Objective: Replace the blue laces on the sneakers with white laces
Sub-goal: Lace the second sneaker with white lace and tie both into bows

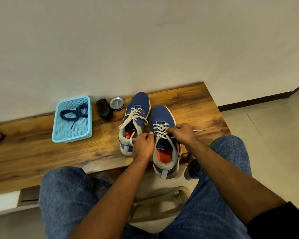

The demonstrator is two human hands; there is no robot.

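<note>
Sitting at a wooden bench (41, 152) set against a pale wall, a person in blue jeans leaned over two blue sneakers that stood side by side with toes toward the wall. The near sneaker (164, 135) lay partly over the bench's front edge, its heel hanging past the wood, and its orange insole showed inside. White lace (160, 130) already criss-crossed its eyelets. The left hand (143, 145) was curled at the shoe's left side, fingers drawn in and pinching one end of that lace near the upper eyelets. The right hand (181, 133) was curled at the shoe's right side, thumb and fingertips pinching the lace by the top crossings; a loose lace tip (199, 130) lay on the wood just beyond that hand.

The far sneaker (136, 116) stood just to the left, touching or nearly touching the near one, also threaded with white lace, its ends hanging loose over the collar.

Left of the shoes were a round tin (117, 104) and a black brush-like object (104, 109), close together. Further left sat a light blue basket (59, 135) with the blue laces (75, 112) tangled inside.
</note>
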